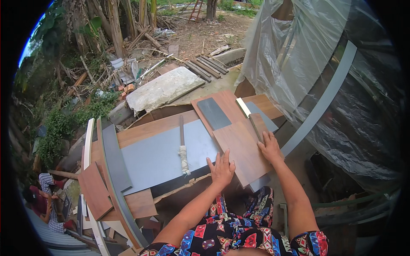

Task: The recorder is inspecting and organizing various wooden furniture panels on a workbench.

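A square brown wood-grain board (243, 149) lies tilted at the near end of a stack of panels in front of me. My left hand (222, 170) rests at its left edge, fingers spread. My right hand (270, 147) is at its right edge, with thumb and fingers around the lower end of a narrow brown wood strip (258, 124). A short cream strip (243, 107) extends beyond that piece. Behind the square board lies another brown board (200, 106) with a dark grey rectangle (214, 113) on it. The undersides of the boards are hidden.
Left of my hands, a cloth-wrapped rod (183, 155) lies on a blue-grey panel (158, 149). Long curved strips (112, 183) stand at the left. Clear plastic sheeting (299, 51) hangs at the right beside a long grey strip (326, 100). Another person (42, 200) sits low at the far left.
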A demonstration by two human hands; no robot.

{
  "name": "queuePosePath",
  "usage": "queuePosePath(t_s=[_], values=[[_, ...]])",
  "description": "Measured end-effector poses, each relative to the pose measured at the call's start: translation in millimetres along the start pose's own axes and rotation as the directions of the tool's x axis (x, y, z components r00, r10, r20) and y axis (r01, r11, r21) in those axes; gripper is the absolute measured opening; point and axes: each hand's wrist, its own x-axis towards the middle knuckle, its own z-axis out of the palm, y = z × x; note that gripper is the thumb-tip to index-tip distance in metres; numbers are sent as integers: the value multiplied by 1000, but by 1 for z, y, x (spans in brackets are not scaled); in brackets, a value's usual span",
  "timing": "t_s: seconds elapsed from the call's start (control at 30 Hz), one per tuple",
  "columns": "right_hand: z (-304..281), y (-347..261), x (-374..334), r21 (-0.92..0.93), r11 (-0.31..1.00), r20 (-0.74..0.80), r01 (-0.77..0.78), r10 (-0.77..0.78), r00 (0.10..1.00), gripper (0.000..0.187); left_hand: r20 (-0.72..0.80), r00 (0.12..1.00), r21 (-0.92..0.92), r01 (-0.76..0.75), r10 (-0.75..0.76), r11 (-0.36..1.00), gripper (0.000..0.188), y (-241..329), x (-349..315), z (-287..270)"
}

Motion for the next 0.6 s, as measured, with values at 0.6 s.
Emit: queuePosePath(t_s=[0.6], values=[[32, -91, 20, 44, 984, -4, 173, -173, 985, 53, 92, 995, 0, 44, -44, 999, 58, 6, 2, -9]])
